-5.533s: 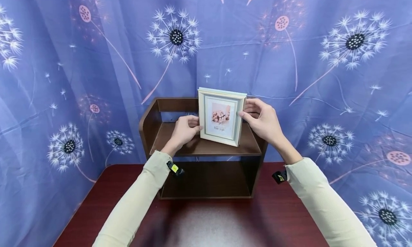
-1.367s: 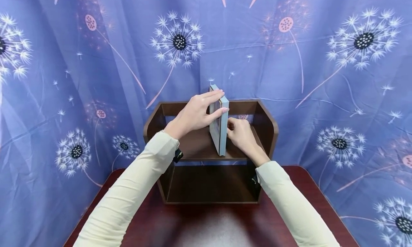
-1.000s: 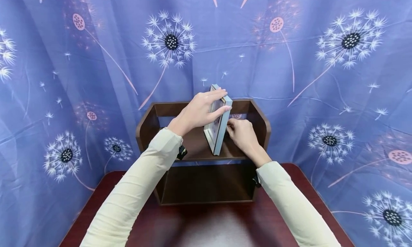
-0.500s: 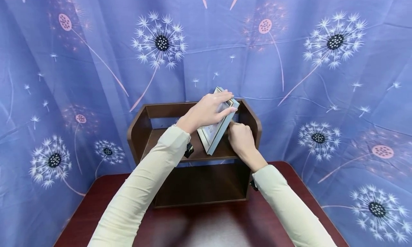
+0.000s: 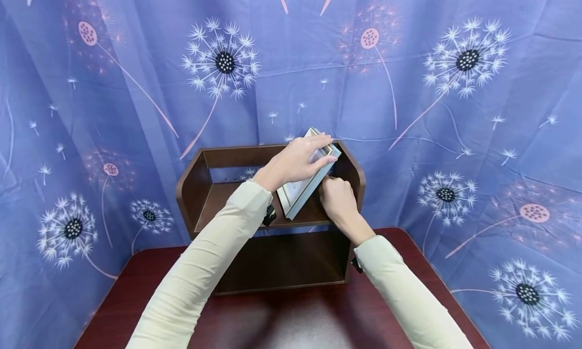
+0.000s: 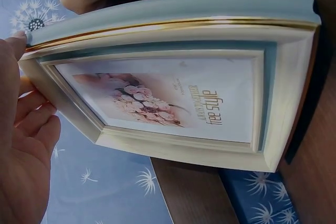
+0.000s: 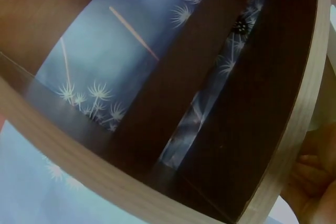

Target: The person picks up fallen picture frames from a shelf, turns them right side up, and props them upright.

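Observation:
A cream and pale-blue picture frame [image 5: 305, 196] leans to the right on the upper board of a brown desk shelf [image 5: 210, 203]. In the left wrist view its front carries a pink flower print [image 6: 142, 103] with lettering. My left hand [image 5: 295, 162] holds the frame's upper end, with fingers laid over the top and the thumb on the near edge. Behind the frame, on its right, my right hand [image 5: 338, 200] is curled close to its back. Its fingertips are hidden, so whether they pinch anything cannot be seen; the right wrist view catches only part of those fingers [image 7: 312, 177].
The shelf's right side panel [image 5: 356, 175] rises close beside my right hand. A lower compartment [image 5: 277, 260] lies beneath the upper board. The shelf stands on a dark red table [image 5: 150, 273], before a blue dandelion-print curtain [image 5: 313, 51].
The frame first faced me between both hands, then was turned edge-on. Since then its top has tipped to the right, with my left hand following. My right hand has dropped slightly behind it.

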The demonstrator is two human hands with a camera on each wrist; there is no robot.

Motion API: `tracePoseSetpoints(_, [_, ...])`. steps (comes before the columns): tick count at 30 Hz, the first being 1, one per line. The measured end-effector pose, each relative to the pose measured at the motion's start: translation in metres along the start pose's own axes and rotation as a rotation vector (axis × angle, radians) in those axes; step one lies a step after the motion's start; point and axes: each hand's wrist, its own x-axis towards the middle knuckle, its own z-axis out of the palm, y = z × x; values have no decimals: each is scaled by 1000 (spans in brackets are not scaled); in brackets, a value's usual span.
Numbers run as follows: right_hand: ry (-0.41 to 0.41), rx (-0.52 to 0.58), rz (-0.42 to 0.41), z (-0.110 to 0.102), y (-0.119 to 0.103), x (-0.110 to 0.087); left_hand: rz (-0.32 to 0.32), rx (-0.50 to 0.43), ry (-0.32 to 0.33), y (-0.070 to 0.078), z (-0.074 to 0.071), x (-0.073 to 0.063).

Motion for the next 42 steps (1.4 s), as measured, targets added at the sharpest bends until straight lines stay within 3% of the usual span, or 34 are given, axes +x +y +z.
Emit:
tracePoseSetpoints(7, [-14,26,29,-8,3,1,-42,-25,6,1,0,-3])
tracePoseSetpoints(13, [1,92,46,-29,-3,2,-103,-91,69,-11,-1,-11])
tracePoseSetpoints(21, [-56,154,142,-69,-16,3,-290,-270,108,-43,6,-31])
tracePoseSetpoints(28, [-32,258,257,-98,-21,10,-451,-266,50,-62,18,-41])
tracePoseSetpoints(36, [-40,283,306,-103,-27,22,-576,-352,76,-79,35,-52])
tracePoseSetpoints(42, [-8,244,326,-102,-27,30,-611,-382,104,-86,45,-51])
